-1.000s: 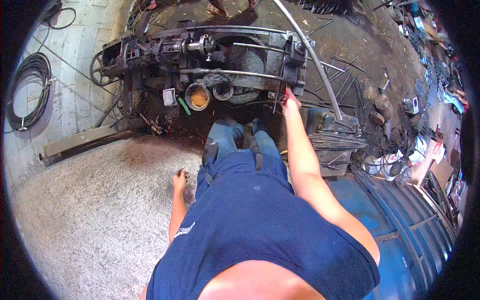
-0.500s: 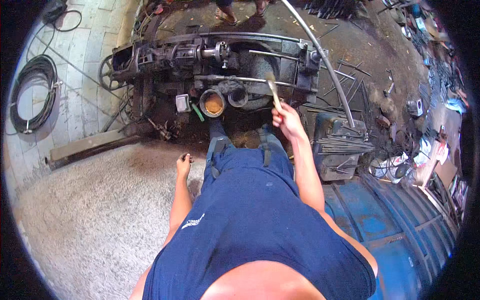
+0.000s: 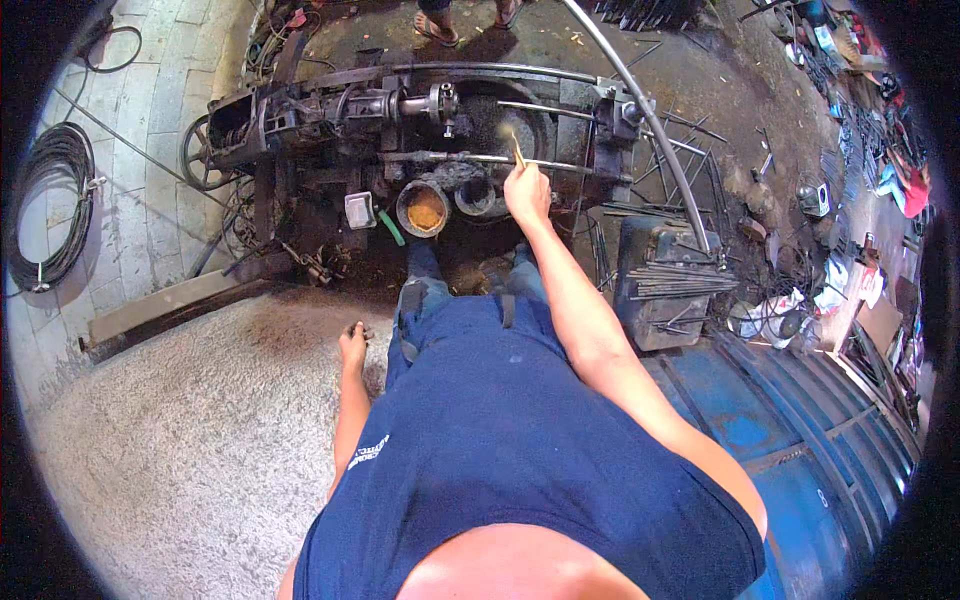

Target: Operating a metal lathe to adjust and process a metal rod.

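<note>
My right hand is closed around the handle of a paintbrush. The bristles point away from me, over the bar and dark round part of a long, greasy metal machine. Low at my side hangs my left hand, its fingers curled; what they hold, if anything, is hidden. At the machine's near side stands a round pot with orange-brown stuff inside. To its right is a second, darker round cup. A small white container and a green stick-like piece lie to its left.
A metal pipe slants across the machine's right end. Thin rods lie on a dark box at right, above a blue ribbed metal surface. A coiled black hose lies at left. Another person's feet show beyond the machine.
My right hand has moved left and forward with the paintbrush, bringing the bristles over the machine's dark round part. The left hand still hangs at my side.
</note>
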A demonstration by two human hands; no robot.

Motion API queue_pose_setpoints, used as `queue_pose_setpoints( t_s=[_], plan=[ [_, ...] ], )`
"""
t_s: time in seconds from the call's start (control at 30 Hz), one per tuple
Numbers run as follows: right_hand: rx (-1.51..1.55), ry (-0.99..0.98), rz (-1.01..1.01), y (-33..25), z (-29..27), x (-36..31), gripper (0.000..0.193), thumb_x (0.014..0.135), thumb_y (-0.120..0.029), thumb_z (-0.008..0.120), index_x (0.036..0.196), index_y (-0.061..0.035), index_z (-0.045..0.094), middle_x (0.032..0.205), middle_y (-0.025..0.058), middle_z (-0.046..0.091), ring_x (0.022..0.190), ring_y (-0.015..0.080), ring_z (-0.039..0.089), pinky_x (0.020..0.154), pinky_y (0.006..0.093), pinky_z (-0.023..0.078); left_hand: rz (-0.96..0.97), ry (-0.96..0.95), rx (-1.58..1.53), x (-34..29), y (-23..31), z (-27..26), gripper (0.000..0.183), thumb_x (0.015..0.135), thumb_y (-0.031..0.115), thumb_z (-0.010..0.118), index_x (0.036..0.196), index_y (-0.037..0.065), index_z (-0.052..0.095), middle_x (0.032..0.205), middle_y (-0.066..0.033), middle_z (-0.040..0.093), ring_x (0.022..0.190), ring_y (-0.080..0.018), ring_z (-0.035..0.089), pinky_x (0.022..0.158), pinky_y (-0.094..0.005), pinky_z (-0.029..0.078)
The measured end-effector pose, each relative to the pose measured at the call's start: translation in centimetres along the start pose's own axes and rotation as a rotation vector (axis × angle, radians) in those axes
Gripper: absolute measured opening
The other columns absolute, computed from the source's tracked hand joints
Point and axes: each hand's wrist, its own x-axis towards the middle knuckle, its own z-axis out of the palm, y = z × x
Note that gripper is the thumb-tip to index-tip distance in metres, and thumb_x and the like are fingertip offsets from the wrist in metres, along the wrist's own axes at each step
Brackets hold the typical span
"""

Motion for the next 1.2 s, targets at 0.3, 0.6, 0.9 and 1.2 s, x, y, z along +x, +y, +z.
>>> queue_pose_setpoints(
  t_s=[0.3, 0.6, 0.9, 1.2],
  plan=[
    [0.334, 0.295, -0.389, -6.2, -4.5, 1.7, 0.023, 0.093, -0.018, 0.047, 0.095, 0.0032, 0.057, 0.073, 0.0258, 0.062, 0.072, 0.0437, 0.062, 0.064, 0.0528, 0.047, -0.212, -0.028, 0.039, -1.4, -3.6, 0.8, 0.029, 0.095, 0.026, 0.051, 0.113, 0.004, 0.058, 0.090, -0.0066, 0.068, 0.072, -0.0164, 0.066, 0.056, -0.0294, 0.045],
    [0.107, 0.066, -0.201, -4.1, -3.5, 1.4, 0.031, 0.094, -0.026, 0.045, 0.093, 0.0025, 0.058, 0.082, 0.0284, 0.064, 0.078, 0.0460, 0.064, 0.071, 0.0543, 0.051, -0.093, -0.029, 0.099, 1.1, 1.6, 0.5, 0.029, 0.094, 0.029, 0.051, 0.105, 0.004, 0.061, 0.091, -0.0062, 0.067, 0.079, -0.0169, 0.066, 0.064, -0.0300, 0.046],
    [0.252, 0.054, 0.008, 7.3, -6.6, -3.4, 0.031, 0.089, -0.026, 0.048, 0.087, 0.0005, 0.063, 0.082, 0.0250, 0.063, 0.082, 0.0404, 0.064, 0.070, 0.0478, 0.048, -0.008, -0.036, 0.117, 2.3, 3.8, -0.2, 0.028, 0.094, 0.029, 0.052, 0.106, 0.004, 0.060, 0.092, -0.0063, 0.067, 0.078, -0.0156, 0.065, 0.064, -0.0306, 0.047],
    [0.741, 0.330, 0.390, 24.9, 0.6, -1.2, 0.035, 0.088, -0.024, 0.042, 0.083, 0.0022, 0.065, 0.081, 0.0164, 0.065, 0.078, 0.0268, 0.059, 0.071, 0.0374, 0.043, -0.135, -0.100, 0.263, 0.0, 4.9, 1.0, 0.027, 0.095, 0.029, 0.052, 0.109, 0.006, 0.059, 0.095, -0.0054, 0.068, 0.079, -0.0161, 0.066, 0.065, -0.0314, 0.046]
  ],
)
